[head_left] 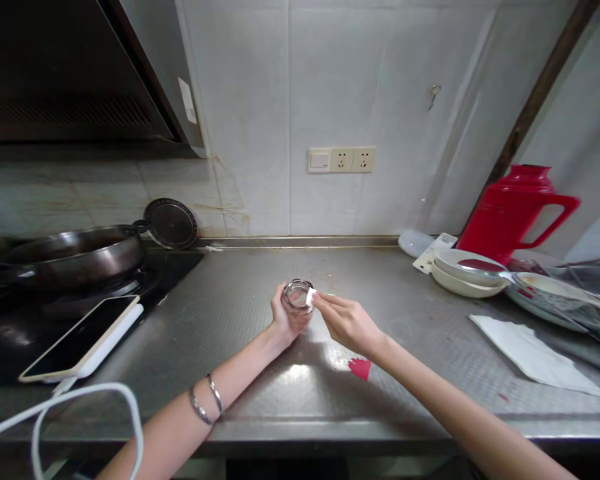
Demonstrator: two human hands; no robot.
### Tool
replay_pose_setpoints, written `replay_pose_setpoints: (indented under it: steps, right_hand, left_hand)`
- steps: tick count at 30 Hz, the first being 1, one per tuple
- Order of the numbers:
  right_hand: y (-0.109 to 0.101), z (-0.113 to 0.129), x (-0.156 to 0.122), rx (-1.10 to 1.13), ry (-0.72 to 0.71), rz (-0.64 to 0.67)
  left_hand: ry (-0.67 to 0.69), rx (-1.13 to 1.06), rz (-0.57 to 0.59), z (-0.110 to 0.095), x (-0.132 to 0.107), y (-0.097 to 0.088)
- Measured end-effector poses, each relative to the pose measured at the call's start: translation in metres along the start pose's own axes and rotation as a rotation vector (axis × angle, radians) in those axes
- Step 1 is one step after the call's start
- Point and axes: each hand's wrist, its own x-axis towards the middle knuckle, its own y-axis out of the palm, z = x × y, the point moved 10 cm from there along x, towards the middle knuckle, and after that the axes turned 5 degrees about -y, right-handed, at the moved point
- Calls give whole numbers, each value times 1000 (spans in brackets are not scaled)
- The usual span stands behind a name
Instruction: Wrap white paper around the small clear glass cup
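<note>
My left hand (289, 320) is wrapped round a small clear glass jar (297, 304) with a shiny, dark-looking rim, held above the metal counter. Its mouth faces up toward me. Pinched in the fingertips of my right hand (347, 322) is a small white piece of tissue (311, 297), touching the right side of the jar's rim. A red scrap with a jagged edge (360, 368) lies on the counter below my right wrist.
A frying pan (80, 253) sits on the stove at left, near a phone on a white power bank (87, 340) with a cable. At right are a red thermos (510, 213), stacked bowls (463, 283), plates and a folded white napkin (535, 353).
</note>
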Motion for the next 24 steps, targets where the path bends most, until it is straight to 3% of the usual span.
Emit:
replay_pose_setpoints:
  steps: [5, 11, 17, 24]
  right_hand:
    - [7, 20, -5, -49, 9, -20]
    - [-2, 28, -2, 31, 8, -33]
    - [-22, 6, 4, 72, 56, -112]
    - [-5, -32, 18, 150, 73, -10]
  left_hand:
    - [42, -79, -111, -7, -4, -8]
    - [42, -44, -49, -20, -10, 8]
    - [19, -33, -35, -14, -7, 6]
    - [-177, 111, 141, 17, -4, 23]
